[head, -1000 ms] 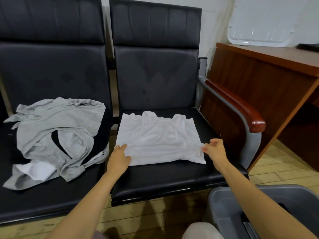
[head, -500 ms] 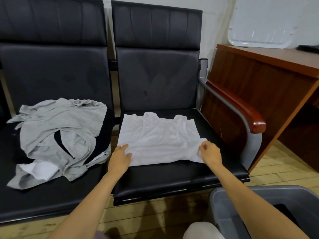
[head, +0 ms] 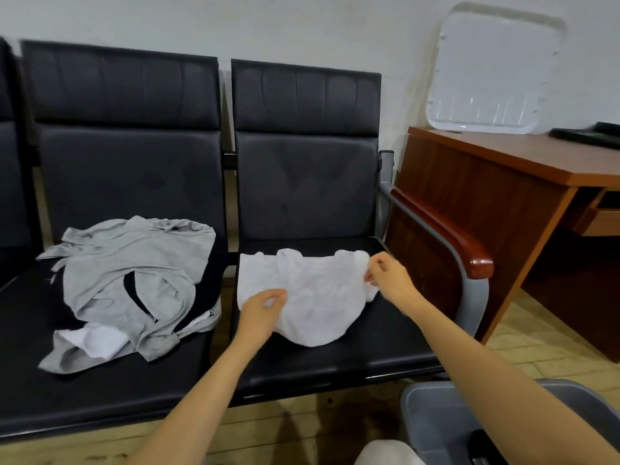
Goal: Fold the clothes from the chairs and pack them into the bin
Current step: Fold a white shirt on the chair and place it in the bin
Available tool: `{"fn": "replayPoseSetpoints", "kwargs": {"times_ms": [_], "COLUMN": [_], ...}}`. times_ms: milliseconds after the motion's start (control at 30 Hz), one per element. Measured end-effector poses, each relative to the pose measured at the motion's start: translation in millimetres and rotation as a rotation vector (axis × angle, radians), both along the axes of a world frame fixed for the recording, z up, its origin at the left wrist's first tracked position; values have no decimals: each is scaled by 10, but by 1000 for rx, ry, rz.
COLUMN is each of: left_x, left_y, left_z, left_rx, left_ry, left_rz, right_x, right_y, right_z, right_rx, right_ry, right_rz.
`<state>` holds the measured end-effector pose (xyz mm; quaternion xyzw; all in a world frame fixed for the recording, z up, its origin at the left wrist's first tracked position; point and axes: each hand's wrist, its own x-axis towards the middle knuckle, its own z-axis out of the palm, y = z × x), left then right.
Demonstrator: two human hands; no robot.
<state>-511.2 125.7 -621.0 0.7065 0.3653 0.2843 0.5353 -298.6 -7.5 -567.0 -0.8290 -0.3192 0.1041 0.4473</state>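
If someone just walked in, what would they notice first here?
The left hand and right hand pinch a white garment on the right-side black chair seat. A rumpled grey clothes heap lies on the neighbouring seat, and a grey bin stands at bottom right.

Bunched white shirt (head: pixel 318 303) on right seat (head: pixel 372 350), crumpled grey garment (head: pixel 134 270) on left seat (head: pixel 87 397)

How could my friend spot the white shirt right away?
Look at the row of black chairs and find the one with the reddish wooden armrest. On its seat lies the white shirt, pinched by the left hand and the right hand. The crumpled garment on the next chair is gray instead.
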Motion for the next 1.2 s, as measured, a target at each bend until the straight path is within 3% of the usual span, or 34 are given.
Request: {"fn": "replayPoseSetpoints", "kwargs": {"times_ms": [100, 267, 433, 567, 767, 833, 967, 1133, 1200], "left_x": [137, 344, 504, 544, 557, 558, 588, 578, 566], "left_y": [-128, -158, -67, -16, 27, 31, 26, 51, 59], "left_z": [8, -34, -120, -152, -140, -142, -165, -218, -237], "left_rx": [12, -91, -182, -337, -495, -489, -403, -356, -349], "left_ry": [91, 17, -50, -179, -334, -324, -253, -223, -216], "left_rz": [-144, -233, -139, -51, -30, -44, -60, -51, -30], "right_x": [-253, -345, -221, -53, 162, 190, -2, -205, -268], "right_y": [123, 265, 295, 195, -27, -67, 71, 177, 143], "right_z": [-90, -303, -446, -564, -633, -651, -635, -586, -631], "right_rx": [-85, -203, -201, -326, -155, -153, -92, -81, -159], "right_ry": [-25, -136, -101, -3, -122, -128, -152, -45, -280], "right_rz": [195, 408, 433, 429, 264, 228, 382, 481, 492]}}
